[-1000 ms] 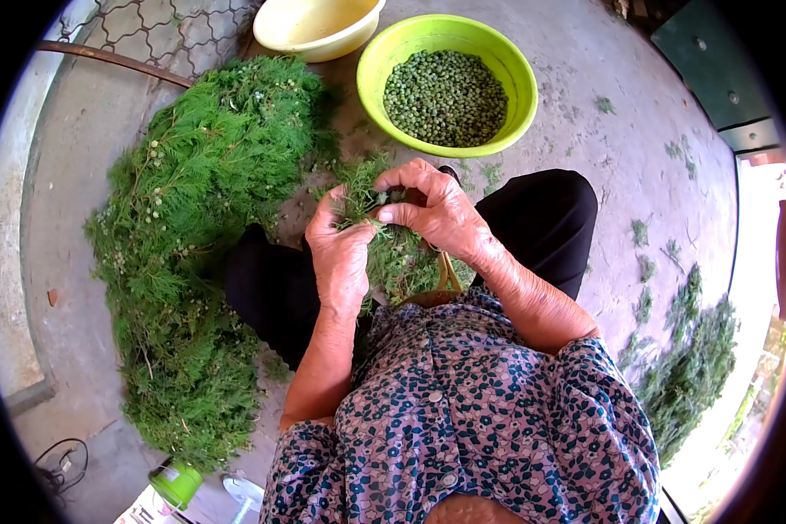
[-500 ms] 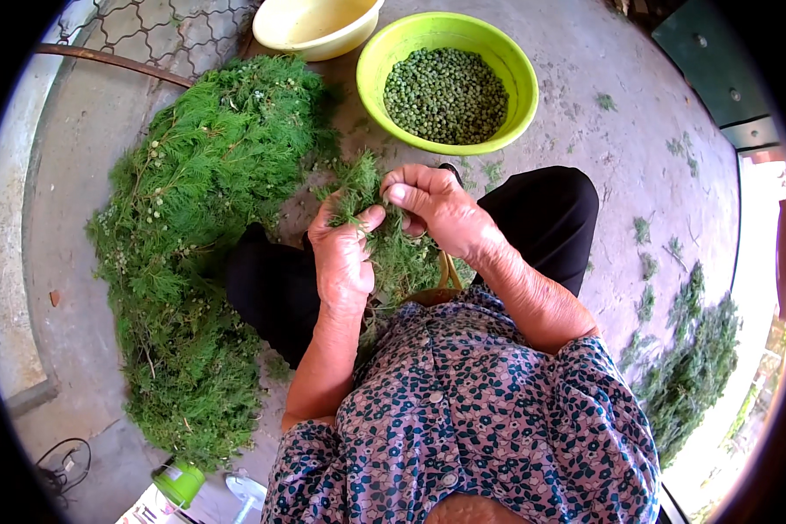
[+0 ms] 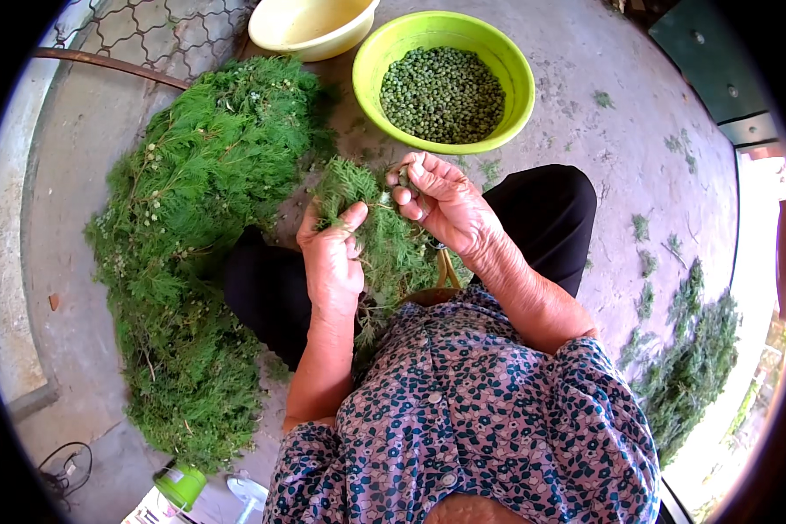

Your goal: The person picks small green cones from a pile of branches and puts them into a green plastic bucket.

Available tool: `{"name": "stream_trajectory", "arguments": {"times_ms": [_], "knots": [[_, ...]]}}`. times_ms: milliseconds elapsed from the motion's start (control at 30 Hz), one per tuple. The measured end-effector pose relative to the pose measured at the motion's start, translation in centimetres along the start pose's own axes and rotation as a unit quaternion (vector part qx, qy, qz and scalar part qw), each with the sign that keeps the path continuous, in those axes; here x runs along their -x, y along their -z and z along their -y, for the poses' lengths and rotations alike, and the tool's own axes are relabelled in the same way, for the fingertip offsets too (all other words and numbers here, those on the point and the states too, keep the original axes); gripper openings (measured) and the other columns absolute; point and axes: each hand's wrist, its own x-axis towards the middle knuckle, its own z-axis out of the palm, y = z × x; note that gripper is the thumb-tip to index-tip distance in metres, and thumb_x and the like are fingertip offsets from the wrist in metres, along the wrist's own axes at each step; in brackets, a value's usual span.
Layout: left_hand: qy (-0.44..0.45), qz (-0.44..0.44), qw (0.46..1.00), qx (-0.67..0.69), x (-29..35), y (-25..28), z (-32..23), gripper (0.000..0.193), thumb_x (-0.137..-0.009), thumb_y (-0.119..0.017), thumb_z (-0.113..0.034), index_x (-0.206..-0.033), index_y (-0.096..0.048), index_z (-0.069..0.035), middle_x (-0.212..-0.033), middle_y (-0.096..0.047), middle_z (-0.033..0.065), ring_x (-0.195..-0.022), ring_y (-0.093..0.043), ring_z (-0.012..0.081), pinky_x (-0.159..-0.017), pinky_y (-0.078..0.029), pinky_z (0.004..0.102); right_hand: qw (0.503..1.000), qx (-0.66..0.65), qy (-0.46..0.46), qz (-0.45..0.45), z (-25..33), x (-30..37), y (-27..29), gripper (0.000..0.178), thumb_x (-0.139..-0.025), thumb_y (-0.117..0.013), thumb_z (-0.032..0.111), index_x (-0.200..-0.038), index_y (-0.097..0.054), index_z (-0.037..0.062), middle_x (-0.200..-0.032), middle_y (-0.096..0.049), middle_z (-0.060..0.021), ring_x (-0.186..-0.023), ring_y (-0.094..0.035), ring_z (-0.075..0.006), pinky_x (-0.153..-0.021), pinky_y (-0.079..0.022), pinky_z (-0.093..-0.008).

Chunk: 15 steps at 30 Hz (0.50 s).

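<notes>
My left hand (image 3: 330, 266) is closed on a feathery green conifer branch (image 3: 391, 246), its thumb pressed over the stem. The branch spreads between my knees, hiding part of what lies below. Just right of the foliage, my right hand (image 3: 450, 208) is curled, with thumb and fingertips pinched together. Something small and greenish shows between those fingers, too small to name for certain. Beyond my hands stands a lime-green basin (image 3: 520, 109), holding many small round green cones (image 3: 443, 96).
A large heap of conifer branches (image 3: 192, 192) with pale cones lies along my left. At the far side is a cream basin (image 3: 358, 33). More cut greenery (image 3: 694, 367) lies on the concrete floor at right. A small green bucket (image 3: 182, 485) sits at lower left.
My hands have drawn apart: the right has pulled slightly up from the branch, while the left has shifted a little left and down, still gripping it.
</notes>
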Motion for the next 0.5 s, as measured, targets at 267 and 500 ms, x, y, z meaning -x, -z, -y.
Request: {"name": "stream_trajectory", "arguments": {"times_ms": [267, 500], "knots": [[-0.068, 0.007, 0.994, -0.088, 0.1, -1.0, 0.6, 0.014, -0.07, -0.069, -0.002, -0.079, -0.058, 0.0, -0.076, -0.057, -0.0003, -0.067, -0.05, 0.0063, -0.065, -0.041, 0.0199, 0.994, 0.025, 0.098, -0.051, -1.5, -0.6, -1.1, 0.01, -0.085, -0.051, 0.004, -0.094, -0.056, 0.001, -0.085, -0.058, -0.0039, -0.077, -0.058, -0.0166, -0.072, -0.048, -0.0279], [-0.134, 0.073, 0.98, -0.13, 0.0, -1.0, 1.7, 0.022, -0.069, -0.068, 0.0, -0.09, -0.061, -0.001, -0.084, -0.059, -0.0014, -0.076, -0.051, 0.0069, -0.073, -0.04, 0.0216, 0.987, 0.06, 0.118, -0.087, -2.6, -0.7, -2.9, 0.011, -0.082, -0.052, -0.003, -0.093, -0.056, -0.0004, -0.086, -0.058, -0.0052, -0.08, -0.059, -0.0178, -0.076, -0.048, -0.0279]]}}
